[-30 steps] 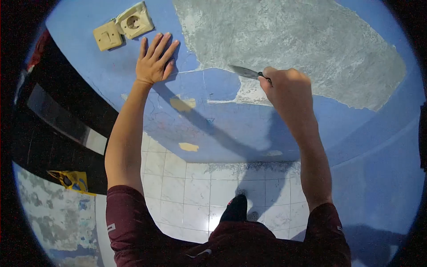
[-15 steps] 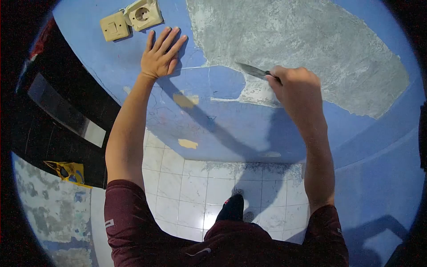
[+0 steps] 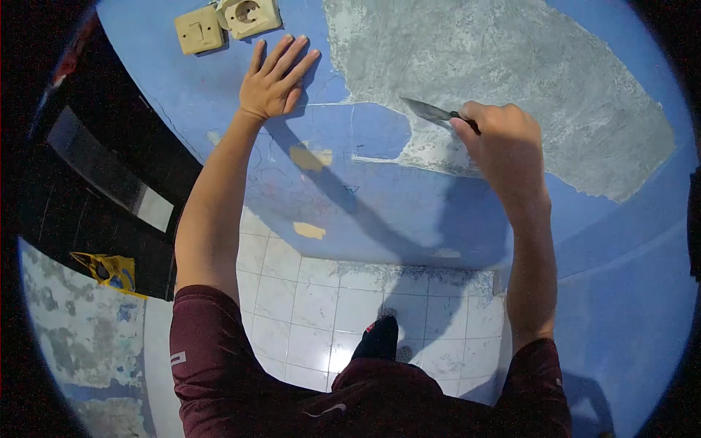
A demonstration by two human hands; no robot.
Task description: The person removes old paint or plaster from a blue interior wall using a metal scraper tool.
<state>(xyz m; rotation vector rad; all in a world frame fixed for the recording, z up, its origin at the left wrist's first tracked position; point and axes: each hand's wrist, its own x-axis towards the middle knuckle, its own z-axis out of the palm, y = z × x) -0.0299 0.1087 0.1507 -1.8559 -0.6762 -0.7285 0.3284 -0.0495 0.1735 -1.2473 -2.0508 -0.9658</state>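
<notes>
My left hand lies on the blue wall with its fingers spread, just below the cream switch and the socket. My right hand is closed round the dark handle of a scraper. The scraper's thin blade points left over the lower part of the bare grey plaster patch. A jagged edge of blue paint borders this patch. Whether the blade touches the wall is hard to tell.
White floor tiles with scattered debris lie along the wall's foot. A dark piece of furniture stands at the left, with a yellow bag by its lower edge. My dark shoe is on the tiles.
The view has shifted slightly, so both hands appear a little further right. The scraper is still in my right hand, and my left hand stays spread on the wall.
</notes>
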